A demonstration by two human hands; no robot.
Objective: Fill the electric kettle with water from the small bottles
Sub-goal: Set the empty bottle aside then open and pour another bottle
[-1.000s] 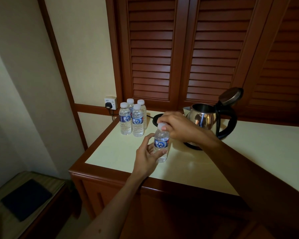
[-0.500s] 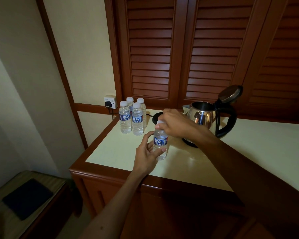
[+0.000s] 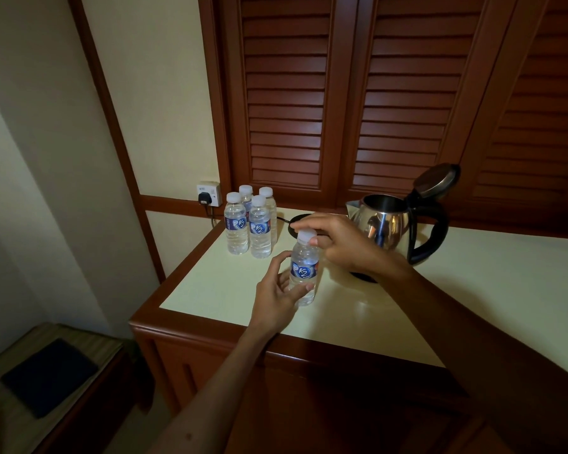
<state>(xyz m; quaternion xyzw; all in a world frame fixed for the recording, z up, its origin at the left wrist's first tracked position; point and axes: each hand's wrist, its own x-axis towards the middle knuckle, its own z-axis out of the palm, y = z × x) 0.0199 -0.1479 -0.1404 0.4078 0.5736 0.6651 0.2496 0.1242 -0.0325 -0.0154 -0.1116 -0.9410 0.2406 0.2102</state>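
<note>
Four capped bottles (image 3: 250, 221), full of water, cluster at upper left of the surface (image 3: 473, 290). At centre stands a fifth bottle (image 3: 304, 268), water inside; the left hand (image 3: 277, 294) wraps its lower body, the right hand (image 3: 345, 244) pinches its cap (image 3: 306, 235). Right of centre, the kettle (image 3: 394, 224) stands lid-up; its contents cannot be told.

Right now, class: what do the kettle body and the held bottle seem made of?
Kettle body: probably polished stainless steel, since it mirrors the room. Held bottle: likely thin clear plastic, because water shows through it, with a white plastic-looking cap.
</note>
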